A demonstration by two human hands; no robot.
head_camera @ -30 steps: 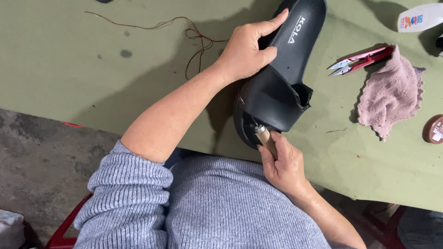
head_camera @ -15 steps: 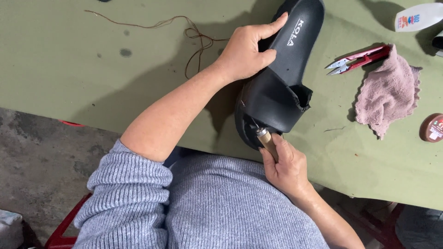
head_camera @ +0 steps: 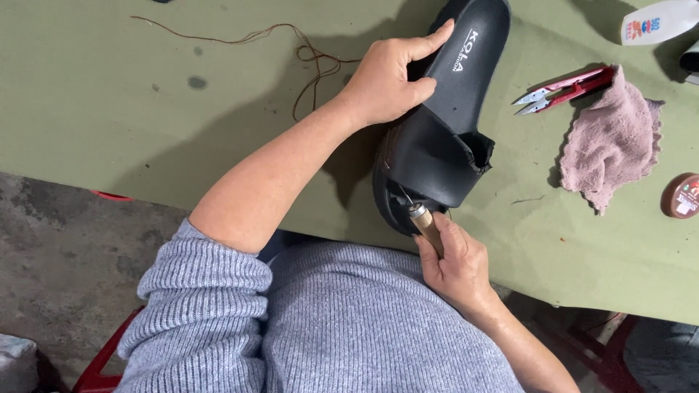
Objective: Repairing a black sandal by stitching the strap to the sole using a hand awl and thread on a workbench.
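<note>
- Black slide sandal (head_camera: 451, 109) lies on the green table (head_camera: 145, 109), heel toward the far edge, toe end hanging at the near edge by the person's body.
- Left hand (head_camera: 389, 80) presses flat on the sandal's left side, fingers together over the footbed, index stretched toward the heel.
- Strap (head_camera: 429, 164) of the sandal stands up over the toe part, one torn-looking corner on its right side.
- Right hand (head_camera: 455, 262) is closed in a fist around a wooden-handled awl (head_camera: 424, 224), thumb on top.
- Awl's metal tip touches the sandal's edge just under the strap; whether it goes into the sole is hard to tell, tip is tiny and dark.
- Brown thread (head_camera: 291, 44) lies loose on the table left of the sandal, toward the far edge.
- Red thread snips (head_camera: 561, 87) lie right of the sandal, touching a pink cloth (head_camera: 608, 149).
- Small round brown tin (head_camera: 684, 196) sits at the right edge of the view, just beside the cloth.
- White bottle (head_camera: 659, 20) lies at the far right corner, partly cut off.
- Both sleeves are grey-blue knit, pushed up.
</note>
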